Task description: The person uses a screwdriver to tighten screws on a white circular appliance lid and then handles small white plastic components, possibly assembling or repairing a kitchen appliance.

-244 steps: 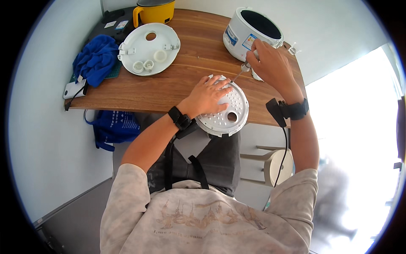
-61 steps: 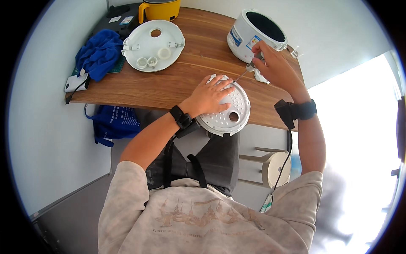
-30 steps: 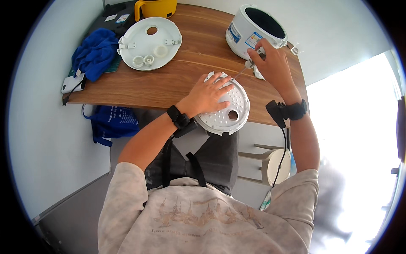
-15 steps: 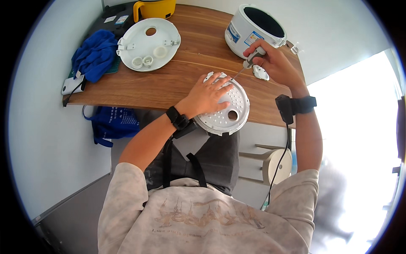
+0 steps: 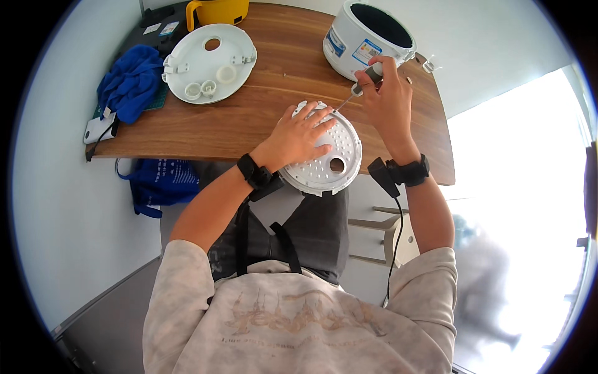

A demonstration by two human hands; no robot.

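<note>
A round, pale inner lid (image 5: 346, 140) with raised dimples and one hole overhangs the table's front edge above my lap. My left hand (image 5: 294, 138) lies spread on its left part, pressing it from above and hiding that side. In my right hand (image 5: 387, 103) is a screwdriver (image 5: 358, 89) with a grey handle, gripped from above. The slanting shaft runs down to the lid's far rim, where its tip touches or nearly touches. Whether a screw sits under the tip is too small to tell.
Behind my right hand stands a white rice cooker body (image 5: 339, 53). A white outer lid (image 5: 184, 50) lies at the back left, holding small round parts. Left of it are a blue cloth (image 5: 131, 81) and a yellow pot (image 5: 218, 12). A stool (image 5: 402, 243) stands below.
My right hand has turned around the screwdriver handle, and its wrist has swung left and inward. The small white part once visible beside it is now hidden. My left hand stays on the inner lid.
</note>
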